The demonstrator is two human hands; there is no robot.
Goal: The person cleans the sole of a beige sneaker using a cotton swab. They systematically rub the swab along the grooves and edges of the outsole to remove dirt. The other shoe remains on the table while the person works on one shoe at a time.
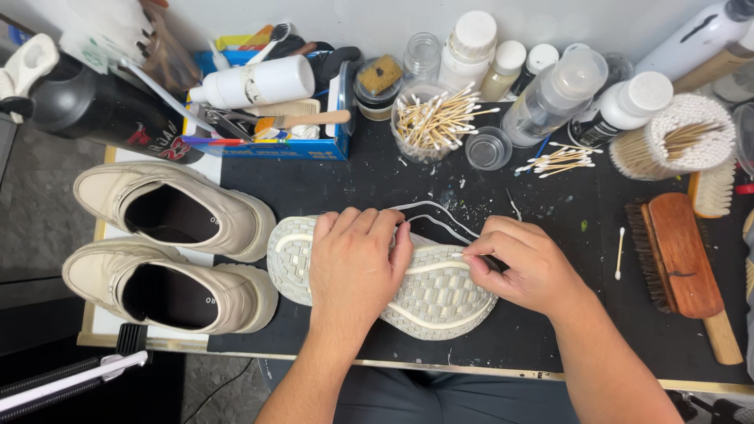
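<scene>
At centre frame on the black table point(550, 330), left hand point(353, 267) presses flat on an upturned sneaker point(436, 294); right hand point(530, 267) pinches a cotton swab point(463, 255). Light, rubbery sole, probably best gripped at its edges.

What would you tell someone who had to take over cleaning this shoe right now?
Left hand: lies flat on the upturned shoe, pressing it to the black mat.
Right hand: pinches a thin dark tool, hard to tell what kind, at the sole's right part.
White laces trail out behind the shoe.
Two beige shoes stand at the left. Cotton swabs and a wooden brush are close by.
Done: cannot tell how much of the sole is clean.
Left: probably the remaining grooves.
</scene>
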